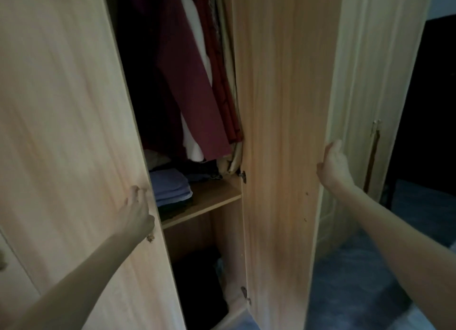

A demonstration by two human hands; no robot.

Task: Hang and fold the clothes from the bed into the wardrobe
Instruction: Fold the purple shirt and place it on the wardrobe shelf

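Observation:
A light wooden wardrobe fills the view, with a gap between its two doors. My left hand (137, 210) grips the free edge of the left door (66, 132). My right hand (333, 165) holds the outer edge of the right door (283, 132), fingers curled round it. Inside hang a maroon garment (187, 95), a cream one and reddish ones. On the shelf (212, 198) lies a stack of folded bluish-purple clothes (171, 186) over dark folded ones. The compartment below the shelf is dark. The bed is out of view.
A further wardrobe door (370, 82) with a long brown handle (371, 156) stands to the right. Bluish floor (350, 280) shows at bottom right. A dark doorway lies at far right. Hinges sit on the right door's inner edge.

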